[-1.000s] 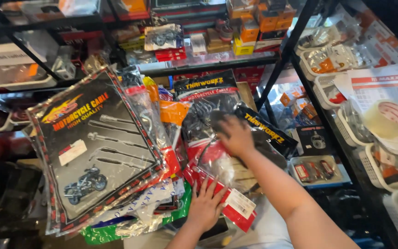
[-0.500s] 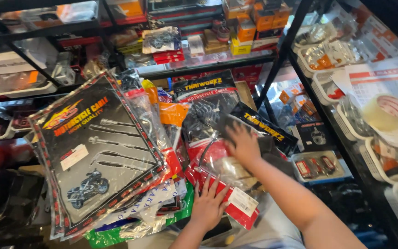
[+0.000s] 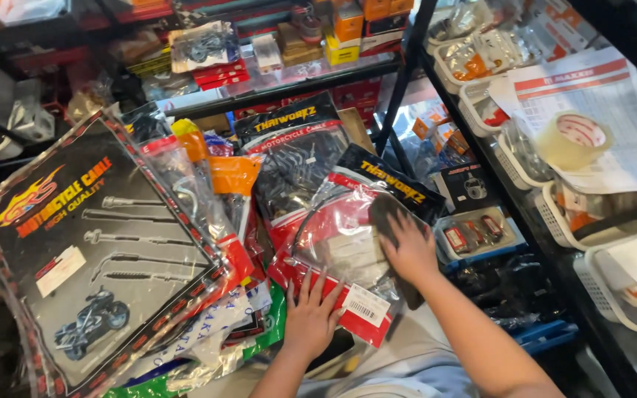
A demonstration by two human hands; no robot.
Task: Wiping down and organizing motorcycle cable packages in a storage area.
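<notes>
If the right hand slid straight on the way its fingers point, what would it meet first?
Probably the black header of the cable packet under the right hand; beyond it, the next packet. Depth is unclear.

Left hand (image 3: 312, 315) spread flat, fingers apart, on the lower red edge of a clear cable packet (image 3: 340, 243) with a black and red header; right hand (image 3: 409, 248) pressed palm-down on the same packet's right side, over a dark patch. Left of that packet, a large black card (image 3: 90, 243) picturing cables and a motorcycle, tilted, with orange-topped packets (image 3: 215, 173) between. Right of the packet, a black rack post (image 3: 399, 81), white baskets (image 3: 591, 273), and a roll of clear tape (image 3: 573, 138) resting on printed paper (image 3: 621, 110).
</notes>
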